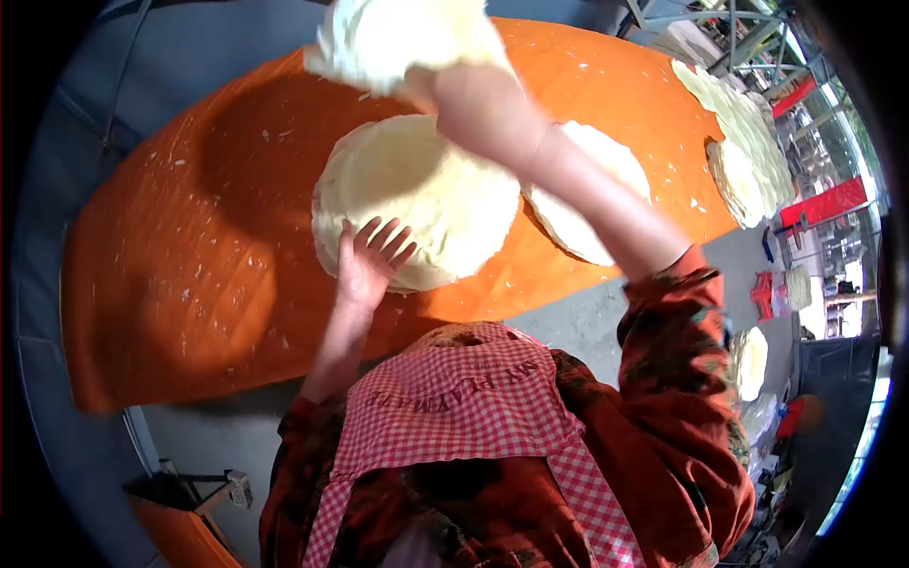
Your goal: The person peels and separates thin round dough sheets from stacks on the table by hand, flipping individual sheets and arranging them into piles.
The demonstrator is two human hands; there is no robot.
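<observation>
A large stack of thin, pale, round dough sheets (426,213) lies on the orange tabletop in front of me. At its near left edge is my left hand (367,265), open with the fingers spread, over or lightly touching the top sheet. My right hand (464,99) is raised above the far side of the stack, smeared by motion, and grips a pale round dough sheet (412,38). That held sheet is blurred and partly outside the top of the view. My right forearm partly covers a second, smaller round stack (606,175) just right of the large one.
Crumbs and flakes dot the orange tabletop (180,275). More pale sheets (748,133) and a small stack (736,185) lie at its far right end. Off to the right stand a red stool (762,295) and another pale pile (751,364). An orange-sided box (180,530) is at lower left.
</observation>
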